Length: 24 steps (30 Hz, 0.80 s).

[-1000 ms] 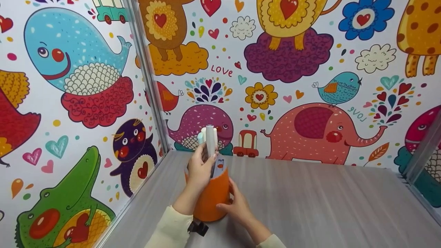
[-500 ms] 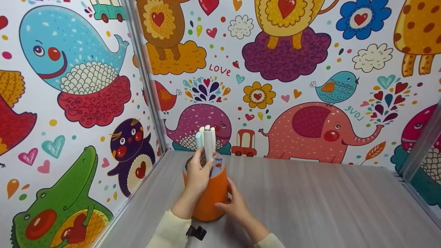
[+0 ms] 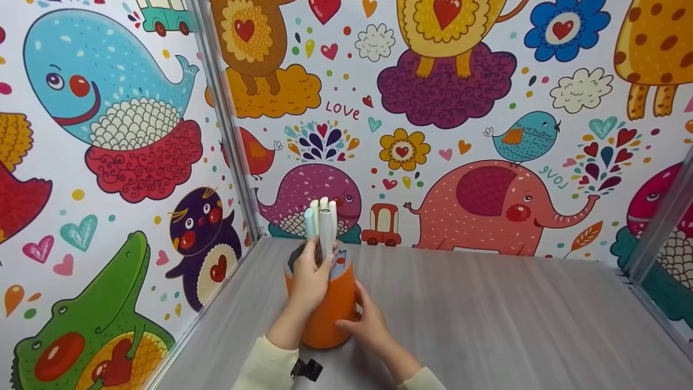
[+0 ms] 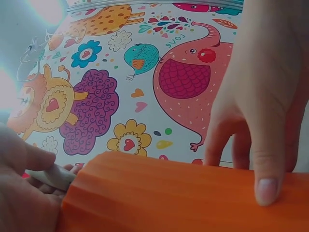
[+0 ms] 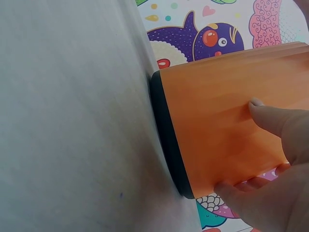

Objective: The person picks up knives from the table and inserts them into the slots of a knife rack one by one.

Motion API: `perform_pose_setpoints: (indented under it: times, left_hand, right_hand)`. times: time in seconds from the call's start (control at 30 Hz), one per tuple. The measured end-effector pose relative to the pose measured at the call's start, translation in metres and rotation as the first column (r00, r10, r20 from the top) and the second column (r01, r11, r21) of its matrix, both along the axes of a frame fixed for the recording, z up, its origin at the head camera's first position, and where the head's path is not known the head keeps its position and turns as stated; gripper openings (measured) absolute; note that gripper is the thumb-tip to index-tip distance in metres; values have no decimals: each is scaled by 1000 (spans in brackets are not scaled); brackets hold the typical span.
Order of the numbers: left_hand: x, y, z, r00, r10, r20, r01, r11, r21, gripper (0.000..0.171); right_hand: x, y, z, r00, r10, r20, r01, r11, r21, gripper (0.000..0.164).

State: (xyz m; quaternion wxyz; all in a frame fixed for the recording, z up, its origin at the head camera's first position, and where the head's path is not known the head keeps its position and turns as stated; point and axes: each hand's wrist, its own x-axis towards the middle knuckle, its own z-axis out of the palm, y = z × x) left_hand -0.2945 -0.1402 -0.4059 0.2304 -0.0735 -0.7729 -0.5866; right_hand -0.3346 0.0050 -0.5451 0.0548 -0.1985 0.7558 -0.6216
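Note:
In the head view my left hand (image 3: 311, 276) grips several pale markers (image 3: 325, 227) in an upright bunch, one grey and others whitish or light blue. The bunch stands over the opening of an orange pen holder (image 3: 327, 314), so its lower ends are hidden. My right hand (image 3: 373, 325) holds the holder's right side, thumb in front. From the left wrist, the left fingers close on a greyish marker (image 4: 57, 178) right at the holder's rim. The right wrist view shows the right thumb (image 5: 263, 113) against the orange wall, above a dark base (image 5: 169, 135) on the table.
A grey wood-grain table (image 3: 487, 314) spreads to the right of the holder. Cartoon-printed panels (image 3: 422, 97) enclose the back and sides, with a metal corner post (image 3: 230, 130) at the left. A black clip-like piece (image 3: 308, 370) sits by the left sleeve (image 3: 268, 363).
The head view has turned slightly, shifting everything left. My left hand has sunk a little, and the grey marker's top now sits lower. My right hand keeps its hold on the pen holder.

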Motion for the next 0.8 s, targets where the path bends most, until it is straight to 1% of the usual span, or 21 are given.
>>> perform_pose_setpoints:
  times: [0.13,0.2,0.3,0.37,0.4,0.47,0.5,0.57,0.63,0.67,0.7,0.73,0.77,0.8]
  left_hand:
    - [2,0,0,998,64,21,-63,996,-68,47]
    - [3,0,1,994,99,46,-93,988,-121,45]
    - [3,0,2,988,133,79,-115,974,-196,45]
    - [3,0,2,982,161,99,-135,964,-230,46]
    - [3,0,2,979,177,98,-150,960,-238,47]
    - [4,2,0,973,221,73,-197,949,-245,49]
    - [4,3,-2,968,247,49,-229,944,-237,50]
    - [4,6,-7,954,299,-31,-299,930,-213,52]
    - [6,7,-14,930,344,-130,-362,918,-161,53]
    - [7,8,-18,915,361,-183,-386,913,-133,53]
    - [8,8,-22,892,376,-252,-413,904,-113,53]
    - [9,9,-26,861,388,-329,-442,891,-105,53]
    - [11,10,-29,823,388,-415,-467,878,-106,52]
    - [13,13,-32,778,381,-500,-495,861,-114,49]
  right_hand:
    - [1,-2,-2,1000,2,-7,-2,1000,-3,97]
    - [1,-3,-3,1000,0,-5,0,1000,-5,98]
    - [1,-4,-3,1000,-4,5,4,1000,-11,99]
    - [0,-5,-3,1000,-1,4,1,1000,-6,99]
    - [0,-5,-4,1000,2,1,-2,1000,-5,99]
    - [1,-5,-5,1000,14,-15,-14,1000,-5,99]
    - [2,-4,-7,1000,19,-22,-20,1000,-3,98]
    - [5,-4,-10,999,27,-33,-27,1000,-6,98]
    - [7,-4,-13,998,42,-42,-43,999,-21,97]
    - [8,-5,-14,998,46,-40,-47,999,-26,97]
    - [9,-6,-16,998,49,-39,-50,998,-31,96]
    - [9,-6,-17,997,53,-49,-55,998,-40,95]
    - [9,-7,-19,997,55,-52,-58,997,-46,94]
    - [8,-6,-20,997,53,-60,-56,997,-47,91]
